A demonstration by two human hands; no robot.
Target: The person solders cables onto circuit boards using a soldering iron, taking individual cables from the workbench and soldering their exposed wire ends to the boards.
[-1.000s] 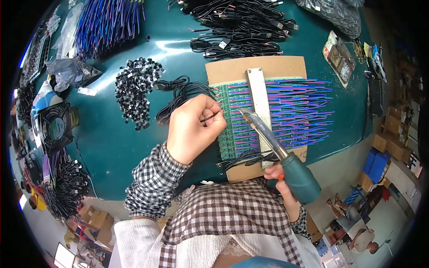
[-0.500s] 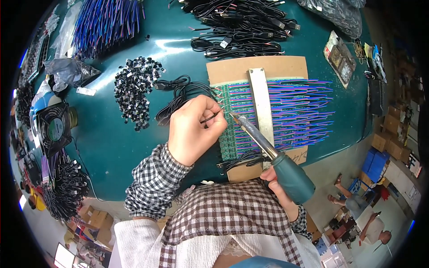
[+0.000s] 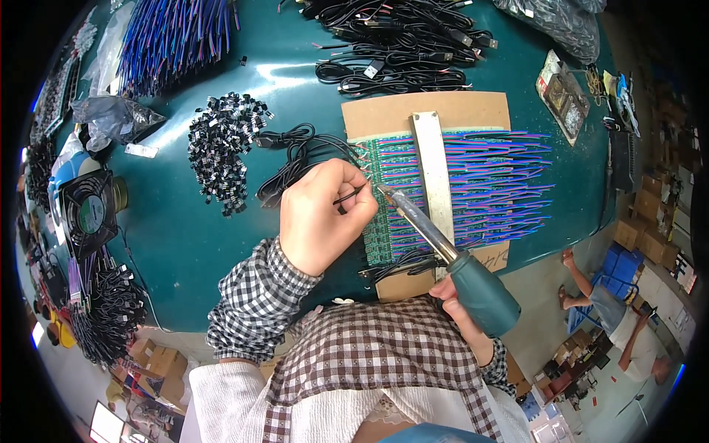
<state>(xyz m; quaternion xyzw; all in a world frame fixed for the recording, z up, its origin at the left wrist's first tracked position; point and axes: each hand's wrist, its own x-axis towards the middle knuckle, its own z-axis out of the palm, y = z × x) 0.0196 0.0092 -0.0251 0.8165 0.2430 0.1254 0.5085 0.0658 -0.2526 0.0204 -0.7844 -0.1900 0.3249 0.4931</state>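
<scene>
The left hand (image 3: 325,218) is closed in a loose fist, thumb and forefinger pinched on a thin black wire (image 3: 348,196) that sticks out to the right of the knuckles. The right hand (image 3: 461,310) is wrapped fully around the teal handle of a soldering iron (image 3: 443,255); only the fingers show beneath the handle, near the lower edge of the work.

Large items:
- Dark teal worktable (image 3: 221,244): carries all items below.
- Brown cardboard sheet (image 3: 425,111): lies on the table right of centre and carries the board assembly.
- Green circuit board panel (image 3: 388,203): lies on the cardboard, just right of the left hand. Rows of blue, purple and pink wires (image 3: 502,184) run from it to the right.
- Flat grey metal bar (image 3: 432,173): lies upright across the panel and its wires.

Position of the work relative to the grip:
- The iron's metal shaft runs diagonally up and left from the handle. Its tip sits at the left part of the panel, just beside the free end of the pinched wire.
- Whether tip and wire touch cannot be told.
- A black cable (image 3: 295,159) loops on the table just above the left hand.

Smaller items:
- Pile of small black components (image 3: 221,151): left of the hand, well apart from it.
- Bundles of black cables with plugs (image 3: 399,44): at the far edge of the table.
- Black square fan (image 3: 88,214): at the table's left rim
</scene>
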